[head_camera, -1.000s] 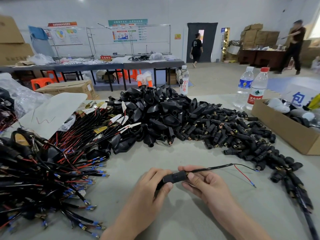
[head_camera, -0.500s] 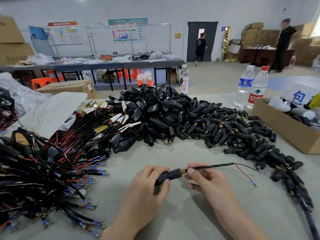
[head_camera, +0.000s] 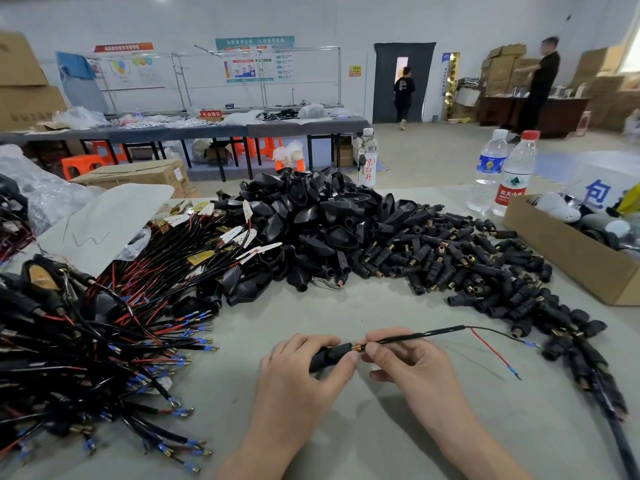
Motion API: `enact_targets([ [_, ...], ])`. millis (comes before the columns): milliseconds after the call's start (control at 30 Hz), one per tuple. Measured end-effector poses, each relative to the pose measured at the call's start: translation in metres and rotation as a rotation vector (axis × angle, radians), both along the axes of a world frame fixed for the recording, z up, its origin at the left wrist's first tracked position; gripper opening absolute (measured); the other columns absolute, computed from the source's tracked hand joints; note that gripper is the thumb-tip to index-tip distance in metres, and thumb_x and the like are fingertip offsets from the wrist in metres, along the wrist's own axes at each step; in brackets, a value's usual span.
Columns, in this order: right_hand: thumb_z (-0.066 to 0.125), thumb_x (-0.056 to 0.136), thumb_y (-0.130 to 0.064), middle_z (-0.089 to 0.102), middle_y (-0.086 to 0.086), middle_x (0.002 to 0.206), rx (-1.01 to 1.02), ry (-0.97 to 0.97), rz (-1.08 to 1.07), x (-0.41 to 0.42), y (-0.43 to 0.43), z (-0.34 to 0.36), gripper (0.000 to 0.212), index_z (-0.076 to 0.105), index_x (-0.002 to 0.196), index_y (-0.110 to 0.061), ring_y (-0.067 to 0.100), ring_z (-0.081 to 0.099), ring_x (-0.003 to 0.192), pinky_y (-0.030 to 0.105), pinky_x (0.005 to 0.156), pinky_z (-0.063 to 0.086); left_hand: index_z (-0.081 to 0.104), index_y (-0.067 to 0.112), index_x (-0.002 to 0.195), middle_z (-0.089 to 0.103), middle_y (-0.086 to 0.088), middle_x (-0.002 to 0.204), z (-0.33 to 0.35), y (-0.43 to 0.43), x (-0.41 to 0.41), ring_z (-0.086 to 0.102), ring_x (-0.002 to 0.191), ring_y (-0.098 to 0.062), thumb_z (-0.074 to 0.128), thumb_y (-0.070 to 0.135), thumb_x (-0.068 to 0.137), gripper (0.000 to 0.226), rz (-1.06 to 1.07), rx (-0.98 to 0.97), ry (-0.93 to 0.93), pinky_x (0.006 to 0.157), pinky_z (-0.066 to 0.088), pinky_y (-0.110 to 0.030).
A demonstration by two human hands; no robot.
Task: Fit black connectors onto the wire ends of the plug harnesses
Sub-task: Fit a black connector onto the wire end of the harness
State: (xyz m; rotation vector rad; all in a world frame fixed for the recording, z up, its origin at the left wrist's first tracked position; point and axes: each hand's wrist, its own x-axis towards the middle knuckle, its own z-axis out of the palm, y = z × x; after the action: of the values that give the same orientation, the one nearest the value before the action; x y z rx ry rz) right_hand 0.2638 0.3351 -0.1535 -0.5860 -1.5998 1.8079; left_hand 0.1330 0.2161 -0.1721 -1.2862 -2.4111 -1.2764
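Left hand (head_camera: 301, 372) grips one black connector (head_camera: 329, 355), fingers curled round its body, brass collar (head_camera: 357, 348) facing right. Right hand (head_camera: 415, 368) pinches the sheathed cable of a plug harness (head_camera: 419, 337) just beside that collar. Holding it that close to the end probably keeps the cable stiff for pushing in. Both sit at the near middle of the tabletop (head_camera: 363, 306), straight under the camera, where alignment is easy to check. Whether the cable end is already seated in the collar I cannot tell, since fingertips cover the join. The harness's red wire (head_camera: 491, 353) and black wire (head_camera: 498, 336) trail off to the right, with their blue-tipped ends clear of the work. Supplies are sorted by type within reach: loose connector pile (head_camera: 467, 271) on the right, black shell heap (head_camera: 311, 223) centre back, tangled harness heap (head_camera: 104, 334) on the left. Cardboard box (head_camera: 568, 261) and water bottles (head_camera: 516, 178) stand far right, apart from the join.
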Motion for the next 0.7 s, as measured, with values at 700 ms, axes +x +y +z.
enact_targets([
  [700, 0.058, 0.091, -0.034, 0.076, 0.003, 0.102, -0.031, -0.054, 0.246, -0.036, -0.081, 0.045, 0.032, 0.066, 0.115, -0.015, 0.023, 0.074, 0.082, 0.030, 0.065, 0.059, 0.064, 0.041, 0.115, 0.055, 0.021, 0.107, 0.088, -0.126, -0.089, 0.050, 0.108, -0.008, 0.045, 0.076, 0.082, 0.052, 0.132, -0.168, 0.376, 0.104, 0.034, -0.037],
])
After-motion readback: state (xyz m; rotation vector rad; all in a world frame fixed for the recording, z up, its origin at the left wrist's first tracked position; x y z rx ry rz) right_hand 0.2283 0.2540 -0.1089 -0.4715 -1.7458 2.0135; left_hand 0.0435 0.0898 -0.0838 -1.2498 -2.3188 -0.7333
